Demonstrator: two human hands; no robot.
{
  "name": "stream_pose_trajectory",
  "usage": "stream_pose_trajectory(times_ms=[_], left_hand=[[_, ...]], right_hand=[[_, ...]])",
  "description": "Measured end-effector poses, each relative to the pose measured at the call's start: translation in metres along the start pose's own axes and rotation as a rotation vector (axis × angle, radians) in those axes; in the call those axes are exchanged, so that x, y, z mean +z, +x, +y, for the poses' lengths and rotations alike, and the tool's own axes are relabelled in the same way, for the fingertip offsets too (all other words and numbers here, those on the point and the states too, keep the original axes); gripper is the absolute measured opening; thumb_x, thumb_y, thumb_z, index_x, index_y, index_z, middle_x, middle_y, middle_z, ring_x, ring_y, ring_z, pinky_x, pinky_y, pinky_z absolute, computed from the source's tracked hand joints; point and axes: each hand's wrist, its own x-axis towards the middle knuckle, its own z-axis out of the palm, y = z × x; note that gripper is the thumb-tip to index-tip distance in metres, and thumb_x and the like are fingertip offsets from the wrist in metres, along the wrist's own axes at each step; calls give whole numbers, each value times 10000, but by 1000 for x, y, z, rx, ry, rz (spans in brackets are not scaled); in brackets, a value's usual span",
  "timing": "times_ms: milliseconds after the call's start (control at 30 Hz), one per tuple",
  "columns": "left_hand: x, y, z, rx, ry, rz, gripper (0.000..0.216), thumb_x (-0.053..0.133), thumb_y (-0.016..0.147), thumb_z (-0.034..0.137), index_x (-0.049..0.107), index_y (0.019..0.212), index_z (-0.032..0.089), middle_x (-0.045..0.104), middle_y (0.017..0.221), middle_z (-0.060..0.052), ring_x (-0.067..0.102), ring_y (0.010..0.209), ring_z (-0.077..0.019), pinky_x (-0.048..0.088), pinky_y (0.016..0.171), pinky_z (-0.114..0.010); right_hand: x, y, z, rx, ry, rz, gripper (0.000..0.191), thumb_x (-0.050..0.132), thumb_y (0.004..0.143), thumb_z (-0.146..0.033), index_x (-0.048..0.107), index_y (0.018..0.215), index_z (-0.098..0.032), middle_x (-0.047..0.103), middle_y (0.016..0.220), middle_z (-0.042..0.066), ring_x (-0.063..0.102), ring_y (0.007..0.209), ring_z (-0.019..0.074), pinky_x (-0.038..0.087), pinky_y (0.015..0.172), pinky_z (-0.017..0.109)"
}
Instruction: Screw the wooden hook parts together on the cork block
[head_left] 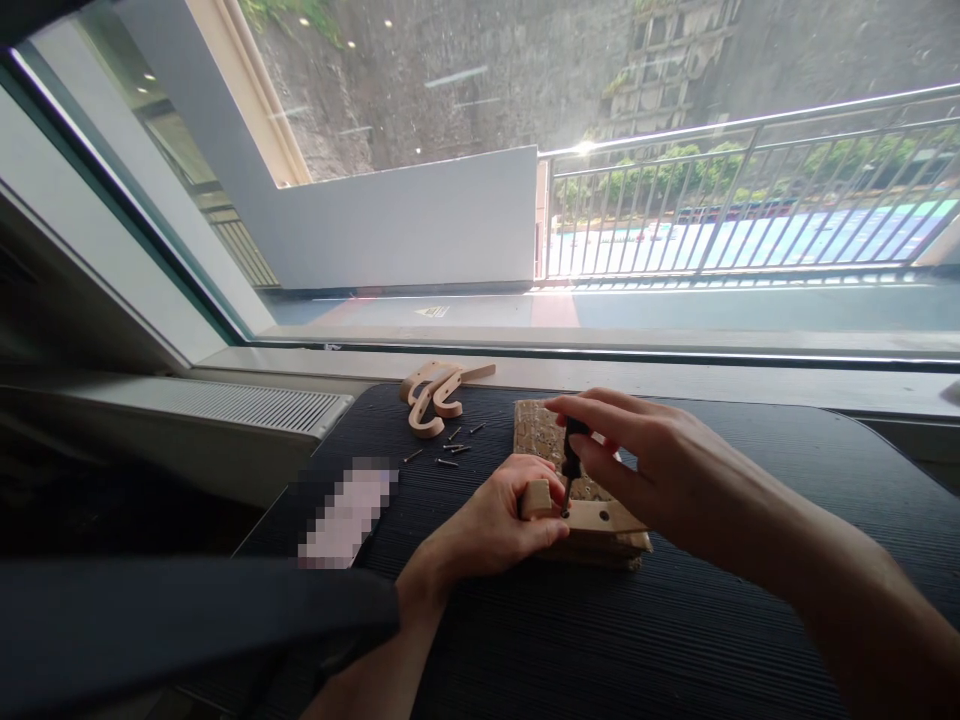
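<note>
My right hand (637, 440) is closed around the dark handle of a screwdriver (573, 455), which stands nearly upright. Its tip meets a hole or screw head in a pale wooden hook (589, 516) that lies along the front edge of a rough-faced board (532, 425). With the fingers of my left hand (517, 505) I grip the hook's curved end, thumb close to the screwdriver tip. A second dark hole shows in the hook to the right of the tip. Whether a screw sits under the tip is too small to tell.
Several more wooden hooks (431, 395) lie at the back left of the black table (712, 600), with loose screws (454, 447) in front of them. A blurred-out pinkish flat object (349, 515) rests at the left edge. A window sill (510, 374) runs behind the table.
</note>
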Motion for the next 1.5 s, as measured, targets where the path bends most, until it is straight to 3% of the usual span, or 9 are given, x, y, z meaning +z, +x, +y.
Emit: stream_pose_trajectory(times_ms=[133, 267, 533, 633, 867, 1167, 1500], left_hand=[[0, -1, -1, -6, 12, 0, 142, 692, 695, 148, 624, 814, 182, 580, 1034, -46, 529, 1043, -176, 405, 954, -287], [-1, -1, 0, 13, 7, 2, 140, 692, 696, 144, 620, 809, 184, 582, 1026, -41, 524, 1059, -174, 394, 960, -269], [0, -1, 0, 16, 12, 7, 137, 697, 690, 141, 606, 784, 179, 574, 999, -33, 525, 1020, -162, 398, 936, -260], [0, 0, 1, -5, 1, 9, 121, 695, 692, 147, 591, 746, 176, 564, 985, -22, 527, 979, -153, 406, 913, -258], [1, -2, 1, -88, -20, 13, 123, 680, 707, 185, 580, 777, 171, 535, 984, -14, 524, 932, -149, 425, 874, -263], [1, -3, 0, -64, 21, -11, 108, 675, 721, 202, 600, 795, 178, 542, 1037, -19, 532, 952, -153, 406, 918, -272], [-1, 0, 1, -9, 35, -11, 139, 694, 703, 159, 636, 827, 178, 571, 1026, -35, 519, 1025, -165, 400, 927, -256]], right_hand=[[-2, -3, 0, 7, 31, 18, 353, 447, 903, -274, 565, 1232, -224, 698, 1003, 69, 650, 829, 179, 483, 675, 270], [-2, -2, 1, 46, 45, 13, 265, 474, 894, -304, 609, 1110, -232, 704, 847, 30, 625, 659, 140, 442, 560, 234], [-3, 0, 1, 61, 7, 31, 169, 532, 861, -310, 589, 995, -224, 665, 750, -9, 574, 592, 118, 398, 534, 233], [-2, 0, -3, 64, 0, 20, 172, 514, 872, -300, 589, 1012, -233, 664, 771, -10, 585, 627, 127, 404, 552, 241], [-6, -6, -10, -73, 0, -21, 276, 420, 922, -246, 593, 1136, -224, 652, 1097, 61, 619, 860, 157, 438, 677, 247], [-5, -5, -7, -20, 31, -39, 272, 444, 917, -270, 591, 1144, -250, 678, 1040, 22, 618, 815, 139, 427, 668, 237], [-12, -7, -3, 74, 44, -18, 135, 499, 882, -303, 591, 976, -272, 653, 770, -59, 540, 599, 87, 377, 557, 210]])
